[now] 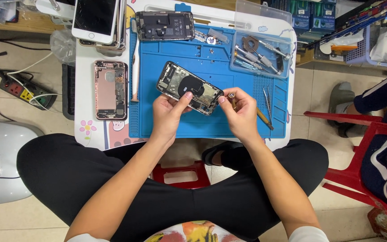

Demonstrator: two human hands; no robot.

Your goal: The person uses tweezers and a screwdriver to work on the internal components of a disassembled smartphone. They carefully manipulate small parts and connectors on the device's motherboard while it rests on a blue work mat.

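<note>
Metal-framed opened phone housing [189, 88] lies tilted on the blue repair mat [202, 56]: light, rigid, with delicate internals; grip its edges. Left hand [169, 114] pinches its lower edge; right hand [240, 112] is closed around a screwdriver [265, 118].

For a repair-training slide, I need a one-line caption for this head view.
Left hand steadies an opened phone on a blue mat; right hand holds a screwdriver.

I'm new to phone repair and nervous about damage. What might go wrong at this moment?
1. The opened phone is held by the left hand above the blue mat; a weak grip might let it slip.
2. The screwdriver in the right hand points at its exposed insides and may scratch parts.
3. Tiny screws could roll off the mat's edge.
</note>
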